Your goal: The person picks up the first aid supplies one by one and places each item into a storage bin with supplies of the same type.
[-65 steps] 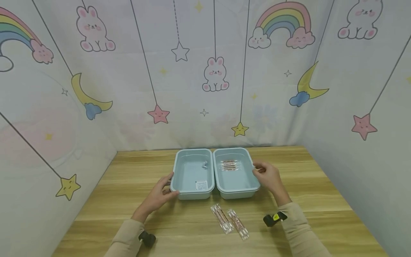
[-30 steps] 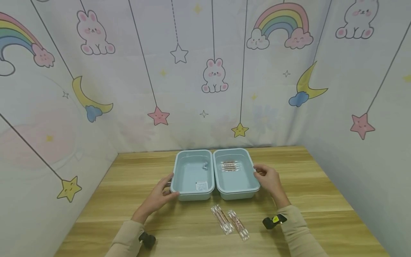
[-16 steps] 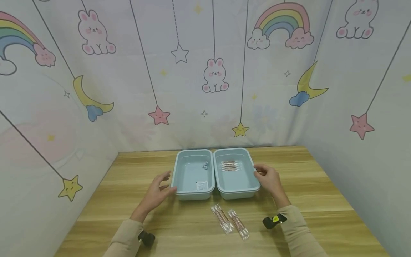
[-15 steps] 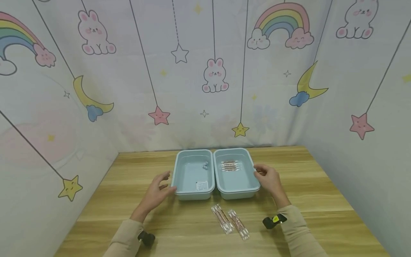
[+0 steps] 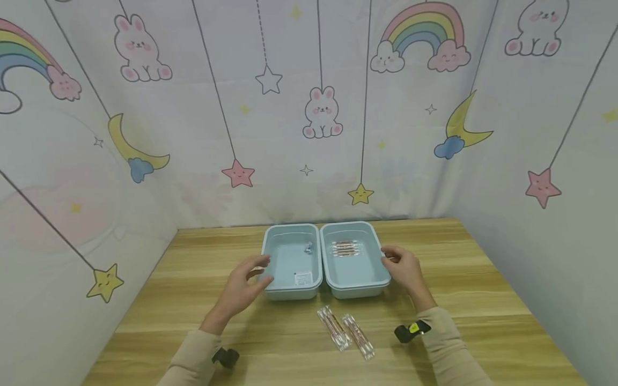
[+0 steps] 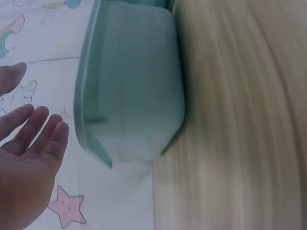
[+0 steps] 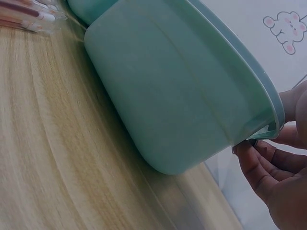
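Observation:
Two pale blue plastic bins stand side by side at the back of the table. My right hand (image 5: 404, 269) pinches the outer rim of the right bin (image 5: 356, 274); in the right wrist view its fingers (image 7: 254, 170) curl under that rim. Inside lie clear packs of brown-stemmed cotton swabs (image 5: 345, 249). My left hand (image 5: 240, 288) hovers at the left bin (image 5: 285, 260), fingers spread around nothing; the left wrist view shows them apart from its wall. A small crumpled silvery-blue piece (image 5: 308, 248) and a white printed packet (image 5: 303, 278) lie in the left bin.
Two more clear swab packs lie in front of the bins: a left one (image 5: 333, 328) and a right one (image 5: 358, 336). The wooden table (image 5: 483, 327) ends at a cartoon-printed curtain (image 5: 289, 198) behind the bins, with printed walls on both sides.
My left hand has let go of the left bin's rim, then moved up and inward over its left edge. The right hand keeps its grip, and the bins stay in place.

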Demonstrator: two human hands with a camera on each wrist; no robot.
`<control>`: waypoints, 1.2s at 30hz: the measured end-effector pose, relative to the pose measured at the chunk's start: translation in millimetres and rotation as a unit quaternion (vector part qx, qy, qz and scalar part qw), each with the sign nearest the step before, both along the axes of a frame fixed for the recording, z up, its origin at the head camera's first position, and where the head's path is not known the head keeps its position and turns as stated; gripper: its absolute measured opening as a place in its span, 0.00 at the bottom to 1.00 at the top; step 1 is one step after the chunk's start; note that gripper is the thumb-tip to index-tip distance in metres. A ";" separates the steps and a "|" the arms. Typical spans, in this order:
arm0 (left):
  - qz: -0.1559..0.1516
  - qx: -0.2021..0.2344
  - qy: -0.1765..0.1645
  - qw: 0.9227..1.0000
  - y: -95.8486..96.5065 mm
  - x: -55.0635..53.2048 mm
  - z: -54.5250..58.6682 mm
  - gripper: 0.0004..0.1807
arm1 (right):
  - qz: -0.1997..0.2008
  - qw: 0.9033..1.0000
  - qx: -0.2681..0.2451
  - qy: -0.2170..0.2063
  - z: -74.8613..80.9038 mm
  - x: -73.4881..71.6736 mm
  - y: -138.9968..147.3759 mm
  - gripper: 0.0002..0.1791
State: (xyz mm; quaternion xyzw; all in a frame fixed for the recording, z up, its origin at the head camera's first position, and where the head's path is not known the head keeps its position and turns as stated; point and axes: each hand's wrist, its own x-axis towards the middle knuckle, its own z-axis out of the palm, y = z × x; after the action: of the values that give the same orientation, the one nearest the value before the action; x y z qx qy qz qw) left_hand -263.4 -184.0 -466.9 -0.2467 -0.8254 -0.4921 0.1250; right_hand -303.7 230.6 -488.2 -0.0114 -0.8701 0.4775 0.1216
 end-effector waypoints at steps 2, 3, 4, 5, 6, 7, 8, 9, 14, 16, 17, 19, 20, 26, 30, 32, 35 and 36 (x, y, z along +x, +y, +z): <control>-0.014 -0.002 0.005 1.000 5.9 2.0 2.8 0.24 | 0.000 1.000 0.000 -0.001 0.4 0.6 0.2 0.17; -0.018 -0.005 0.007 1.000 8.7 3.0 3.9 0.23 | 0.000 1.000 -0.001 0.000 0.5 0.8 0.2 0.17; -0.023 -0.009 0.008 1.000 11.4 3.9 4.8 0.22 | 0.000 1.000 -0.001 0.002 0.6 1.1 0.3 0.17; -0.027 -0.013 0.009 1.000 14.1 4.7 5.5 0.22 | 0.001 1.000 -0.001 0.002 0.7 1.3 0.4 0.17; -0.030 -0.020 0.008 0.999 16.6 5.6 5.9 0.21 | 0.000 1.000 -0.002 0.003 0.6 1.5 0.4 0.17; -0.032 -0.026 0.004 0.999 18.9 6.6 6.2 0.20 | 0.000 1.000 -0.003 0.002 0.5 1.7 0.1 0.17; -0.038 -0.032 0.008 0.999 21.3 7.4 5.7 0.19 | -0.001 1.000 -0.004 0.001 0.2 1.8 0.1 0.17; -0.042 -0.038 0.009 0.998 23.6 8.2 5.2 0.18 | 0.000 1.000 -0.002 0.002 -0.1 1.9 0.0 0.17; -0.081 -0.045 0.039 0.995 34.7 8.6 -1.5 0.15 | -0.002 1.000 -0.002 -0.004 -0.5 1.2 -0.3 0.17; -0.099 -0.045 0.053 0.993 38.7 8.2 -4.0 0.15 | -0.003 1.000 -0.003 -0.005 0.0 0.9 -0.2 0.17; -0.108 -0.048 0.063 0.991 40.6 8.0 -5.1 0.15 | -0.003 1.000 -0.004 -0.004 0.4 0.7 -0.2 0.17; -0.119 -0.062 0.076 0.988 44.4 8.4 -6.1 0.16 | -0.004 1.000 -0.006 -0.004 1.0 0.6 -0.2 0.17; -0.122 -0.072 0.081 0.987 46.2 9.0 -6.2 0.16 | -0.004 1.000 -0.005 -0.005 1.1 0.6 -0.2 0.17; -0.137 -0.116 0.089 0.980 58.4 15.0 -3.0 0.18 | -0.004 1.000 -0.005 -0.012 2.9 0.3 -0.3 0.17; -0.162 -0.117 0.096 0.975 66.6 17.6 -4.4 0.19 | -0.002 1.000 -0.006 -0.010 2.8 -0.2 -0.3 0.17; -0.168 -0.124 0.094 0.973 70.0 18.7 -6.0 0.20 | -0.001 1.000 -0.004 -0.007 2.1 -0.5 0.2 0.17; -0.173 -0.137 0.097 0.970 75.3 21.3 -8.5 0.21 | 0.001 1.000 -0.004 -0.006 0.1 -0.8 1.1 0.17; -0.174 -0.143 0.098 0.969 77.1 21.8 -9.9 0.21 | 0.001 1.000 -0.004 -0.006 -0.5 -0.8 1.4 0.17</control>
State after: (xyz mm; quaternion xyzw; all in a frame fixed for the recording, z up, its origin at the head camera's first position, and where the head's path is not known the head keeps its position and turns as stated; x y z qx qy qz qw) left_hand -241.5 -106.9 -476.8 -0.4485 -0.8156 -0.3565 0.0813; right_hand -304.5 232.0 -488.7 -0.0141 -0.8689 0.4811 0.1156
